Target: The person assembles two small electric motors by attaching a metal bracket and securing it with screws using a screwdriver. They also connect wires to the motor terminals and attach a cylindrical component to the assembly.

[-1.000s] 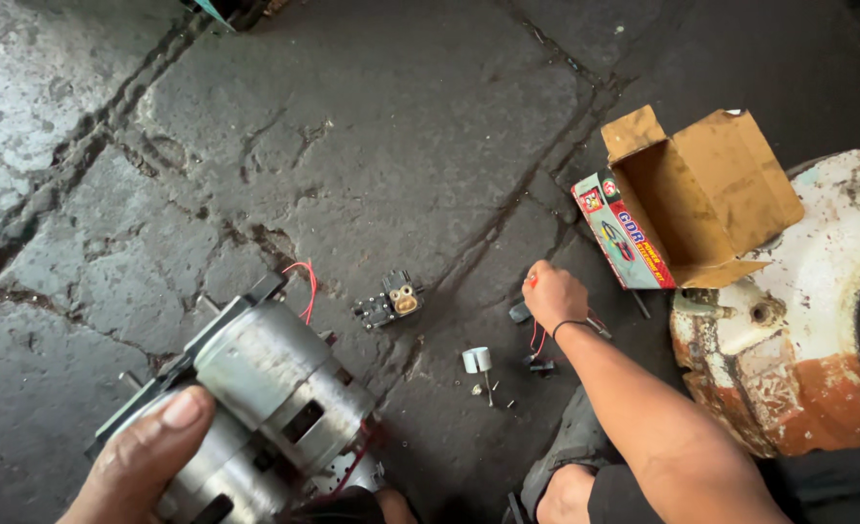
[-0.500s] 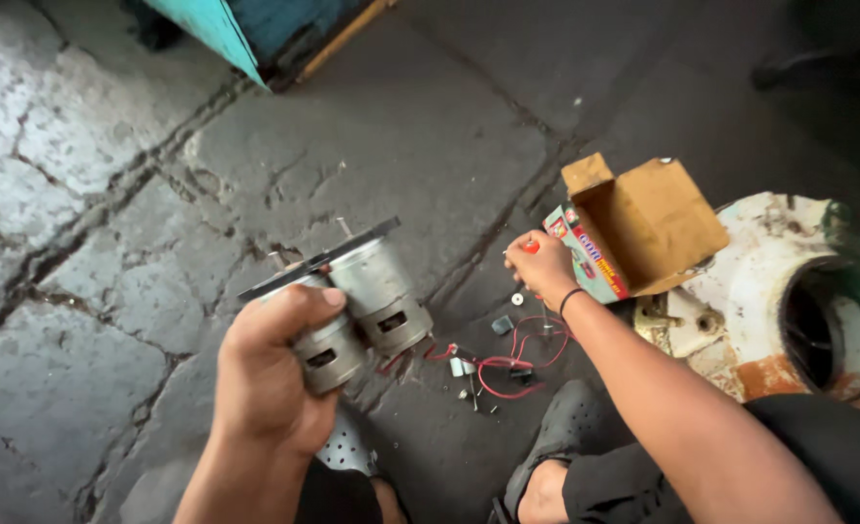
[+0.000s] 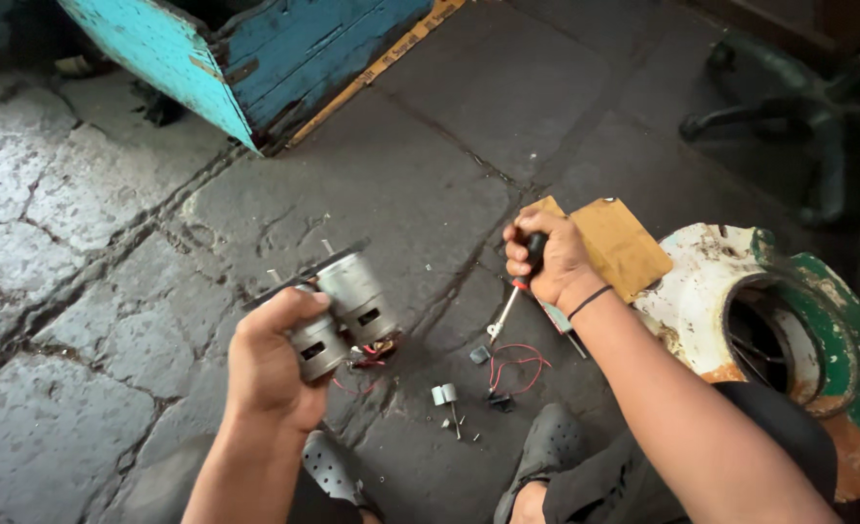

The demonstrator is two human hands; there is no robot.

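Head view shows the left hand (image 3: 273, 374) closed around the grey motor (image 3: 338, 309) above the stone floor (image 3: 139, 291) and the right hand (image 3: 544, 260) gripping a screwdriver (image 3: 512, 296), so I think the motor should be held steady before the tip meets any screw.
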